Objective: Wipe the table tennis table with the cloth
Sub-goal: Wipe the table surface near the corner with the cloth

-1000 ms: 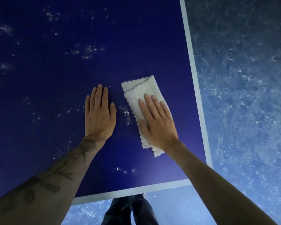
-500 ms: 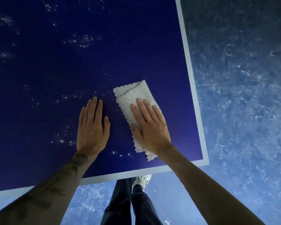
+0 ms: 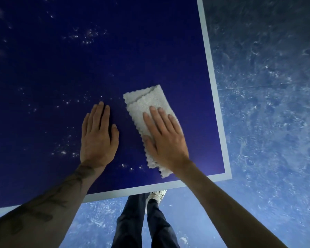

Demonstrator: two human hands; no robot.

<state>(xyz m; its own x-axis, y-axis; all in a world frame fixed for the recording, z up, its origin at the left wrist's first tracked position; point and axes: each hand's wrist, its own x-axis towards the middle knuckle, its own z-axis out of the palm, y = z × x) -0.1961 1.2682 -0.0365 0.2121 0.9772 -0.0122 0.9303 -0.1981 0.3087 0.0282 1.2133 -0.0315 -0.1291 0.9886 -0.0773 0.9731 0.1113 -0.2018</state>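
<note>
Cloth [image 3: 147, 104], one piece, white and nubbly with scalloped edges, lies folded on the table tennis table [image 3: 115, 56] close to its near right corner, its long side running roughly along the right edge. Much of the cloth is hidden under the right hand [image 3: 164, 140]. Only the far end and a small tail by the wrist show, so the number of layers is hard to tell beyond one fold line at the far end. The right hand lies flat on the cloth, fingers [image 3: 159, 120] straight and close together, thumb at the cloth's left edge. The left hand [image 3: 98, 138] rests palm down on the bare blue top just beside the cloth and apart from it, fingers straight and pressed together, thumb slightly out. The left forearm [image 3: 43, 208] is tattooed and cut off by the frame. Pale specks [image 3: 87, 36] lie scattered over the top in several clusters, too small to count. A white border line [image 3: 209, 68] follows the right and near edges. Past the near edge are dark trouser legs [image 3: 132, 222] and one light shoe [image 3: 157, 195], partly hidden under the table, on a mottled blue floor [image 3: 267, 131].
</note>
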